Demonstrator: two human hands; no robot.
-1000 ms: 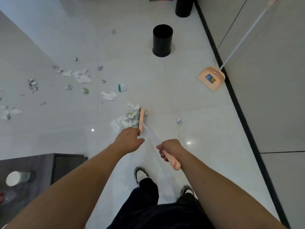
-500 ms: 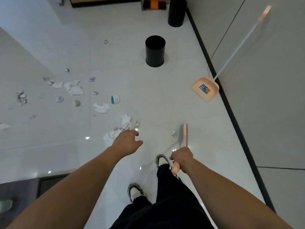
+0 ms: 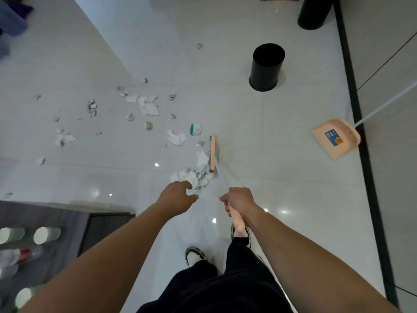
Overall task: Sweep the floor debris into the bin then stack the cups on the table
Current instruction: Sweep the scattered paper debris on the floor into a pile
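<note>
While our right hand (image 3: 239, 201) curls tightly round the peach grip of the broom (image 3: 213, 154), our left hand (image 3: 177, 198) hangs beside the handle with fingers loosely spread, holding nothing. We have the broom head resting on the pale floor (image 3: 282, 168), touching a small heap of paper debris (image 3: 195, 176), with more scraps scattered well off to the left. We see the black bin (image 3: 267, 67) standing upright beyond, the dustpan (image 3: 335, 138) by the wall, and cups (image 3: 46, 234) on the dark table (image 3: 67, 222) at lower left.
</note>
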